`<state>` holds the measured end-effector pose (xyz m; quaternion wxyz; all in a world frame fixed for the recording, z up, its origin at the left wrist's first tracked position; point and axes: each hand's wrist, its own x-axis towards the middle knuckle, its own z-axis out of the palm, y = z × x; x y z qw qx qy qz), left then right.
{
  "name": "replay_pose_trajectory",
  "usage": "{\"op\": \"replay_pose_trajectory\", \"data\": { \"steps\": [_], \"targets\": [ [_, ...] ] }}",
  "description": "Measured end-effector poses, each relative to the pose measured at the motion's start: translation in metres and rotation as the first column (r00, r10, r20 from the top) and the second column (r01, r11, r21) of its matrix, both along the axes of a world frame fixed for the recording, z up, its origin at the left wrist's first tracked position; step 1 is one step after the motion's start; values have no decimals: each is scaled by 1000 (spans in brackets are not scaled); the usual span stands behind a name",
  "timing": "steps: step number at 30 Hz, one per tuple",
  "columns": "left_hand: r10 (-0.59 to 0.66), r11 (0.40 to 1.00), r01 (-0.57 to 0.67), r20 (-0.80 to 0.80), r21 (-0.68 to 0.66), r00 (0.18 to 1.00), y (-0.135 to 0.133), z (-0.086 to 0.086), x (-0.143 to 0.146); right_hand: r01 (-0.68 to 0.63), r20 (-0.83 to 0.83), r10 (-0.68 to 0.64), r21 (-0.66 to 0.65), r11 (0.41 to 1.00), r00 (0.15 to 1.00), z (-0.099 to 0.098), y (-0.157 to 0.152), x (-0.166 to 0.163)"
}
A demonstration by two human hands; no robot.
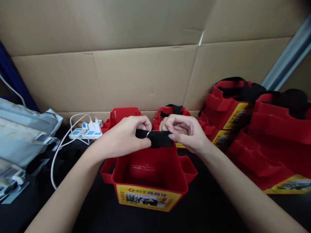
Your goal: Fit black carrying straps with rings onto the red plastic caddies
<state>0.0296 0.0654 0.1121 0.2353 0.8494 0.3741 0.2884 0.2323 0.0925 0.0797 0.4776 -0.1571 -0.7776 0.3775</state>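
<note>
Both my hands meet above an open red plastic tool box point(150, 176) with a yellow label on its front. My left hand point(126, 136) pinches one end of a black fabric strap point(157, 138) where a small metal ring sits on it. My right hand point(186, 131) pinches the strap's other end with thumb and fingers. The strap hangs just over the box's far rim. The box's inside looks empty.
More red boxes point(171, 113) stand behind, and a stack of them with black straps point(243, 106) fills the right side. A white power strip point(86, 131) with plugged chargers and cables lies at left, beside a grey bag point(21, 132). Cardboard sheets point(145, 74) wall the back.
</note>
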Motion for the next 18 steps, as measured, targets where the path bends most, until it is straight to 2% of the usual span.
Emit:
{"op": "replay_pose_trajectory", "data": {
  "steps": [4, 7, 9, 11, 14, 16, 18],
  "targets": [
    [23, 1000, -23, -15, -13, 1000, 15, -8, 1, -182, -49, 180, -33, 983, 982, -5, 0, -2],
    [83, 995, -83, 8, -53, 996, 28, -10, -9, -338, -162, 323, -77, 938, 932, -4, 4, 6],
    [72, 994, -72, -8, -77, 997, 32, -8, -16, -389, -214, 359, -116, 914, 908, 2, 6, 15],
    [27, 997, -29, -26, -68, 999, 30, -5, -20, -311, -206, 282, -125, 942, 937, 10, 5, 20],
    [-64, 998, 64, -5, -11, 998, 20, -1, -13, -18, -19, 18, 3, 1000, 1000, 19, -6, 14],
    [-114, 993, 113, 20, 31, 993, 11, -1, -2, 121, 204, -159, 186, 975, 966, 18, -17, 2],
    [-140, 989, 138, 32, 56, 990, 3, 0, 6, 175, 349, -308, 364, 915, 885, 13, -24, -10]
  ]
}}
